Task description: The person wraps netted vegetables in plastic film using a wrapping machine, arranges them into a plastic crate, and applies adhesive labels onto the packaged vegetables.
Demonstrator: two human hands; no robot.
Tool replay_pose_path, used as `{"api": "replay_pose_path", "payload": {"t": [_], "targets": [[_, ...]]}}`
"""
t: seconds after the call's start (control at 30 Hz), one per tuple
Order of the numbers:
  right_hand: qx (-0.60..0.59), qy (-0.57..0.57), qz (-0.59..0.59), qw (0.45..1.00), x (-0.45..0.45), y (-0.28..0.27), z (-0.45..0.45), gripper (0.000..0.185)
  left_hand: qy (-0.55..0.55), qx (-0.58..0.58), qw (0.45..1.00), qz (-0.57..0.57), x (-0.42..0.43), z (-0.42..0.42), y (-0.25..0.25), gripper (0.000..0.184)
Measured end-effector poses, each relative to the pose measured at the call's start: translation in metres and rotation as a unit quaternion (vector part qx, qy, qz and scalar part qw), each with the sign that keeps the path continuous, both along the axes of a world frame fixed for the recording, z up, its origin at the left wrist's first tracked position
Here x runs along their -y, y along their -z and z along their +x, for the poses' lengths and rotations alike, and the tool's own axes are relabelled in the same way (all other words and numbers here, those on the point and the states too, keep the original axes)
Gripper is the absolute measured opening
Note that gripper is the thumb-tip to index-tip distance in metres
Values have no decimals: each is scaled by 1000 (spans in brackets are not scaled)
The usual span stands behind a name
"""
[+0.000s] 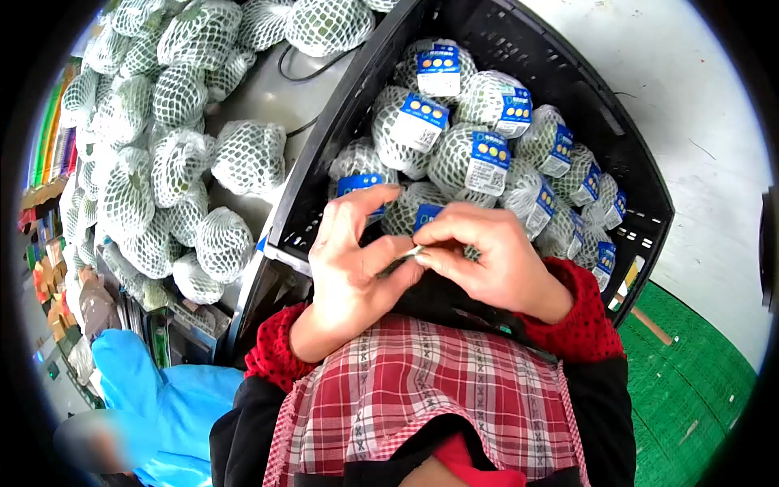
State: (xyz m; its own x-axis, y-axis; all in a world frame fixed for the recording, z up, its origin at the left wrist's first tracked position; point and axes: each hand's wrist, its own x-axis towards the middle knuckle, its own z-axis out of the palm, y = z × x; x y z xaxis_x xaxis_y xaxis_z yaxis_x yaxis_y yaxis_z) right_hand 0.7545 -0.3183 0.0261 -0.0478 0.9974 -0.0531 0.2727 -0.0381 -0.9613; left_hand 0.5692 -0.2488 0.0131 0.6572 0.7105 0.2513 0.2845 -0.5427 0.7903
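Observation:
My left hand (pixel 353 264) and my right hand (pixel 495 256) meet just above the near side of a black plastic crate (pixel 324 134). Between their pinched fingertips is a small pale strip (pixel 414 252), mostly hidden, so I cannot tell what it belongs to. My left index finger is lifted away from the pinch. Inside the crate sit several round fruits in white foam nets (pixel 450 158), many with blue and white labels (pixel 488 162). Behind my fingers, one netted fruit with a blue label (pixel 427 214) is partly covered.
Unlabelled netted fruits (pixel 182 97) are piled on a metal table (pixel 272 93) at left, where a black cord (pixel 304 77) runs. A person in a blue jacket (pixel 178 406) is at lower left. Green matting (pixel 690 373) covers the floor at right.

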Motion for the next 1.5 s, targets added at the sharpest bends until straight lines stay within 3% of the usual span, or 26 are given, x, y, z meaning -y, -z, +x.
{"api": "replay_pose_path", "payload": {"t": [0.07,0.17,0.37,0.47,0.5,0.57,0.63,0.7,0.73,0.8,0.87,0.9,0.97,1.03,1.1,1.2,1.3,1.43,1.5], "targets": [[10,11,29,999,15,-1,-12,12,74,15,997,15,0,-8,-5,28],[37,36,78,996,28,-2,-31,13,67,-4,990,-123,22,-25,-8,21],[84,7,123,989,11,-12,-40,12,-36,-21,999,-23,31,-42,-26,20],[-28,-29,56,998,-13,-16,-37,7,-81,-38,995,-49,32,-62,-35,21],[-57,1,51,997,-20,-4,-37,6,-104,-54,988,-97,33,-70,-35,19],[-97,122,-99,983,-37,14,-42,7,-164,-84,968,-173,36,-83,-31,20],[-71,154,-65,983,-57,59,-52,11,-174,-71,966,-180,42,-92,-23,19],[-17,153,-51,987,-67,86,-67,13,-202,8,945,-259,49,-93,-19,18],[31,158,-66,985,-71,91,-74,18,-189,22,955,-229,49,-96,-18,19],[278,145,38,949,-75,115,-75,26,-202,36,955,-213,48,-90,-24,19],[440,117,28,890,-76,98,-70,33,-196,66,962,-177,46,-91,-24,19],[392,113,35,912,-73,87,-62,32,-187,87,966,-158,45,-92,-19,19],[99,103,36,989,-52,32,-63,16,-182,94,966,-156,45,-92,-16,18],[81,-7,189,979,-30,-18,-77,14,-162,95,974,-125,46,-87,-15,17],[100,-52,223,968,-13,-25,-82,18,-141,142,964,-173,53,-84,-13,16],[66,-35,214,974,5,-18,-84,19,-90,131,979,-126,55,-81,-19,21],[141,-58,209,966,28,-22,-77,18,-22,38,997,62,49,-79,-31,23],[309,-57,294,903,54,-27,-73,18,12,18,999,-41,72,-77,-20,21],[298,-46,285,910,61,-21,-69,17,7,11,998,-62,79,-75,-17,19]]}}
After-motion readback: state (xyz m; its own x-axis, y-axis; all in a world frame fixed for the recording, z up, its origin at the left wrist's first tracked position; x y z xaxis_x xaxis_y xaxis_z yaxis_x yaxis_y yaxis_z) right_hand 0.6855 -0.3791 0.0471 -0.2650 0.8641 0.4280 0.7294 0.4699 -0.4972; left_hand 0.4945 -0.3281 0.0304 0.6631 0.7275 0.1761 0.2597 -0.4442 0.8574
